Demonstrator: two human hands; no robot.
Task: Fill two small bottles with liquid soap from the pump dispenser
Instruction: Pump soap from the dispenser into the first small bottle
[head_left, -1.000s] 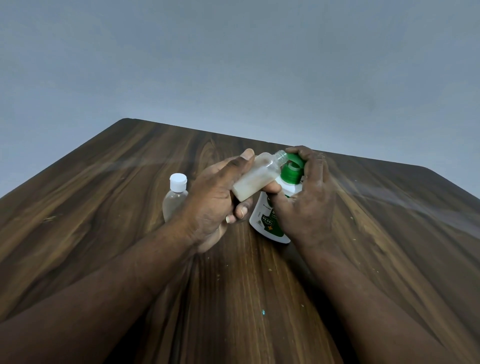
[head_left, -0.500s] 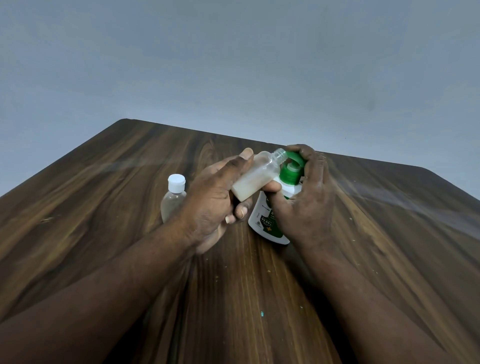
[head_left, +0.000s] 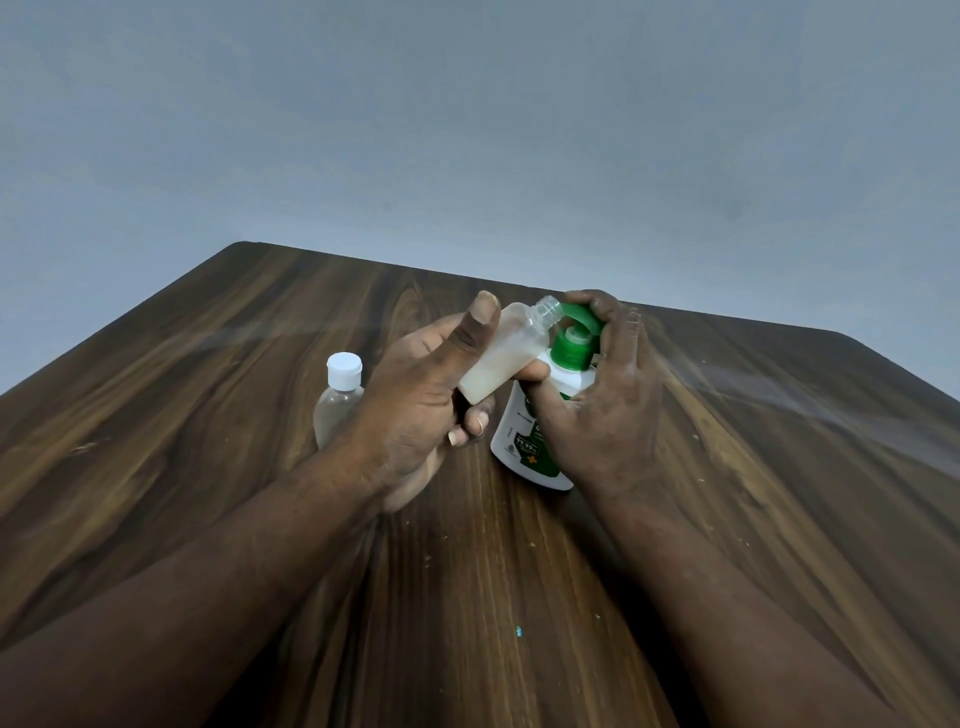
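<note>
My left hand (head_left: 415, 400) grips a small clear bottle (head_left: 506, 353), uncapped and tilted, its open neck up against the green pump nozzle. Whitish soap fills its lower part. My right hand (head_left: 602, 395) wraps around the white soap dispenser (head_left: 524, 441), with fingers curled over its green pump head (head_left: 574, 343); the thumb touches the small bottle's underside. A second small clear bottle (head_left: 337, 400) with a white cap stands upright on the table, just left of my left hand and partly hidden by my wrist.
Everything sits on a dark wooden table (head_left: 208, 415) whose far edge meets a plain grey wall. Small crumbs and a tiny blue speck (head_left: 518, 631) dot the surface near me.
The green pump head has risen slightly under my right fingers. The tilted bottle stays at the nozzle, and both hands keep their grip.
</note>
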